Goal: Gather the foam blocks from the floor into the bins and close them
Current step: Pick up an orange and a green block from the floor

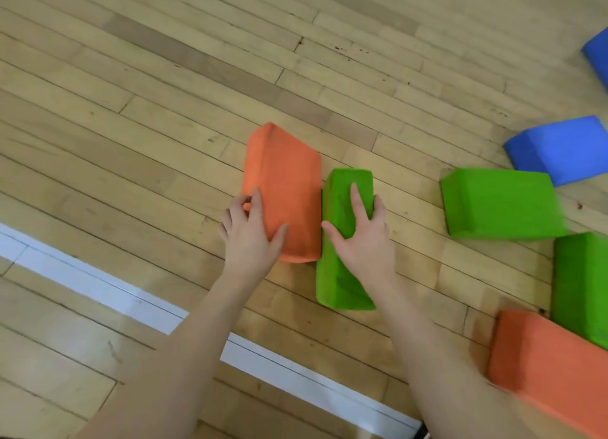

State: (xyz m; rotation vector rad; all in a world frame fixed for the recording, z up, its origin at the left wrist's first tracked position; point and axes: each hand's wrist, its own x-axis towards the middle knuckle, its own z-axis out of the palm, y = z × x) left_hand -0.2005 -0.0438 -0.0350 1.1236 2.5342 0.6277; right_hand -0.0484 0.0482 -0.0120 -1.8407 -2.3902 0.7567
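Note:
An orange foam block [286, 175] lies on the wooden floor in the middle of the head view. My left hand [248, 231] grips its near left corner, thumb on top and fingers round the side. Right beside it, touching, lies a narrow green foam block [342, 274] on its edge. My right hand [363, 234] clasps that green block from above, thumb on its left face and fingers over its right side. More blocks lie to the right: a green one [500, 203], another green one [582, 284], an orange one [552, 369], a blue one [562, 149]. No bin is in view.
A second blue block [597, 56] shows at the right edge. A white painted line [98, 290] crosses the floor [131, 142] diagonally under my forearms. Bare floorboards stretch to the left and to the far side.

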